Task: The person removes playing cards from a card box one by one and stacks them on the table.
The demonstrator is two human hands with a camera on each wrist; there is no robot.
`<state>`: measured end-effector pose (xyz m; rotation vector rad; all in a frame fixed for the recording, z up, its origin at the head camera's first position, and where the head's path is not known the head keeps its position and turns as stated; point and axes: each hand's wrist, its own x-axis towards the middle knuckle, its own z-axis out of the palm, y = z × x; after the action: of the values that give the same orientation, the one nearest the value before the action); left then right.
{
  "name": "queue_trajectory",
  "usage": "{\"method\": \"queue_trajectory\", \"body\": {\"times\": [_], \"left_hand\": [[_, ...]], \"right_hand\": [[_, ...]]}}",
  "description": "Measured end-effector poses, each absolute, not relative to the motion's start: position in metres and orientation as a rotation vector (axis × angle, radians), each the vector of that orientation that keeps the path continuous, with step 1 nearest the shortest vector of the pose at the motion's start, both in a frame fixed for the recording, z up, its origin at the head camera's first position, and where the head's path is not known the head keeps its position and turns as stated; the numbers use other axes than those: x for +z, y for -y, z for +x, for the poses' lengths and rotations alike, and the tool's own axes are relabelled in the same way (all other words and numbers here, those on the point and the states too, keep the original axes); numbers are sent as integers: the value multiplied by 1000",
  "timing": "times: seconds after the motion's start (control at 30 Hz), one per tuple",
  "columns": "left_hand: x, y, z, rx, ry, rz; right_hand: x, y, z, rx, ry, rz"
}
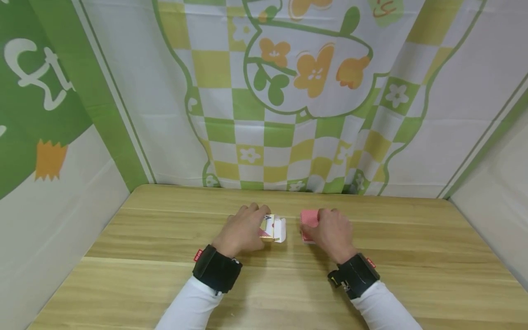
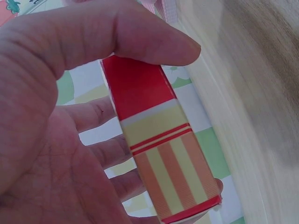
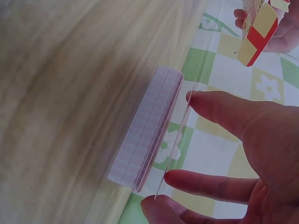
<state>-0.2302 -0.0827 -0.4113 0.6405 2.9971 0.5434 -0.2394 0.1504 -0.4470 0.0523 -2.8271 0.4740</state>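
My left hand [image 1: 241, 231] grips a playing-card box [image 2: 161, 149] between the thumb on one side and the fingers on the other. Red, cream and orange stripes run along its narrow side, and a white end flap [image 1: 282, 230] stands out toward the right. On the table, to the right of the box, sits a squared stack of playing cards [image 3: 145, 128] with red backs. Over that stack, my right hand [image 1: 333, 231] pinches a thin playing card [image 3: 176, 142], seen edge-on, between thumb and fingertips; a narrow gap separates it from the stack.
Both hands work over a wood-grain table [image 1: 272, 284], near its far edge. Behind that edge hangs a patterned curtain [image 1: 247, 133] of green and yellow checks and flowers. Pale cloth walls stand at the left and right sides.
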Motion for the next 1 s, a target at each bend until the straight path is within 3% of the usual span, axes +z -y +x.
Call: {"method": "queue_trajectory", "body": {"times": [1.0], "left_hand": [[-411, 82, -229, 542, -2994, 647]], "right_hand": [[-449, -150, -240, 447, 2858, 41]]}}
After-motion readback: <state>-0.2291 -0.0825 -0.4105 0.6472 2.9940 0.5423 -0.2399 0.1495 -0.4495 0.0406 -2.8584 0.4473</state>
